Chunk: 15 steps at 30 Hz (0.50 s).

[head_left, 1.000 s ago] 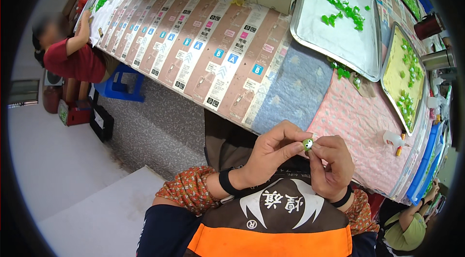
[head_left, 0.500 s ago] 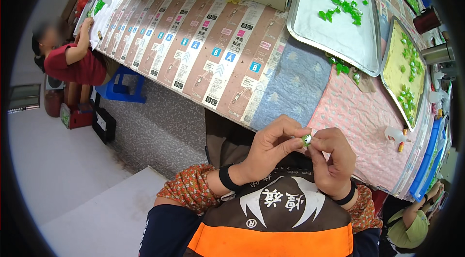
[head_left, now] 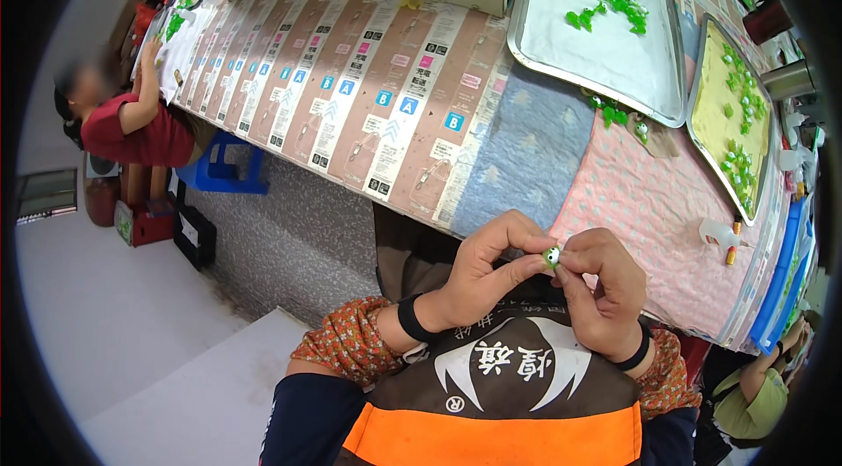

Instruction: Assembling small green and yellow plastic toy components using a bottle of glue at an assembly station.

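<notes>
A tiny green-and-white figure with dark eyes (head_left: 551,257) is pinched between the fingertips of both hands, in front of my apron. My left hand (head_left: 493,268) grips it from the left with thumb and forefinger. From the other side, my right hand (head_left: 605,282) holds it the same way, its other fingers curled in. Beyond the hands, similar green pieces (head_left: 614,113) lie by the near edge of a metal tray (head_left: 561,40), and one more small green-and-white figure (head_left: 642,130) lies beside them.
Green pieces (head_left: 627,10) are spread on the metal tray. A yellow-lined tray (head_left: 715,71) stands to its right. A white-capped bottle (head_left: 715,232) lies on the pink cloth (head_left: 649,238); a blue cloth (head_left: 526,141) adjoins it. Co-workers sit at far left (head_left: 140,128) and lower right (head_left: 750,405).
The view has shifted slightly. Both hands keep their pinch on the small figure, which seems turned a little. The co-worker at the left has moved an arm slightly.
</notes>
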### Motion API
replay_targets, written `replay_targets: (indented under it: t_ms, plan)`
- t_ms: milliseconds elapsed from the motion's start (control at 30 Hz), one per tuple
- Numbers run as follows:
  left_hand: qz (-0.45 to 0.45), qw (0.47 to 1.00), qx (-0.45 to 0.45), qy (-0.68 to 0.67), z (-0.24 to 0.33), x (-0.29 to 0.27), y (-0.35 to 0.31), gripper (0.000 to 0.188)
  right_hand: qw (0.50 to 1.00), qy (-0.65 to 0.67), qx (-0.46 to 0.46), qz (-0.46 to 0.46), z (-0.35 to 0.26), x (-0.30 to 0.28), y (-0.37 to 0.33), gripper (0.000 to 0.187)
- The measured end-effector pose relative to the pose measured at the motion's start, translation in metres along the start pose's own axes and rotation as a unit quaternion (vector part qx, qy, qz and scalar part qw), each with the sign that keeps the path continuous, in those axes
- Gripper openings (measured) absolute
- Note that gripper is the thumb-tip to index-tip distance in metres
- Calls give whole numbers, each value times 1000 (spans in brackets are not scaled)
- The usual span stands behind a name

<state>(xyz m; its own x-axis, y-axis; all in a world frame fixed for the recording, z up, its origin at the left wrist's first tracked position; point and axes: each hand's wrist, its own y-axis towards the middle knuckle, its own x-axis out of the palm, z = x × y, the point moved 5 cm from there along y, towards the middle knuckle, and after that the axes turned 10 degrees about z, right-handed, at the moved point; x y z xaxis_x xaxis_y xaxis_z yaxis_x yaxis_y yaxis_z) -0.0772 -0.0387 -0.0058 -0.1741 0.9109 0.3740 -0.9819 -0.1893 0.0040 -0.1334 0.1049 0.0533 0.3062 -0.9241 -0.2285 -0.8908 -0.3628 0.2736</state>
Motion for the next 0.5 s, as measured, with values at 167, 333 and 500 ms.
replay_targets:
  t_ms: [167, 333, 500]
  plan:
    - [-34, 999, -22, -1, -3, -1, 0, 18, 1000, -16, -12, -11, 0, 0, 1, 19]
    - [-19, 997, -54, -49, -3, 1, 4, 17, 998, -24, 25, -51, -4, -1, 13, 18]
    - [6, 999, -38, -38, 6, 3, 8, 20, 983, 13, 176, -57, -3, -3, 23, 12]
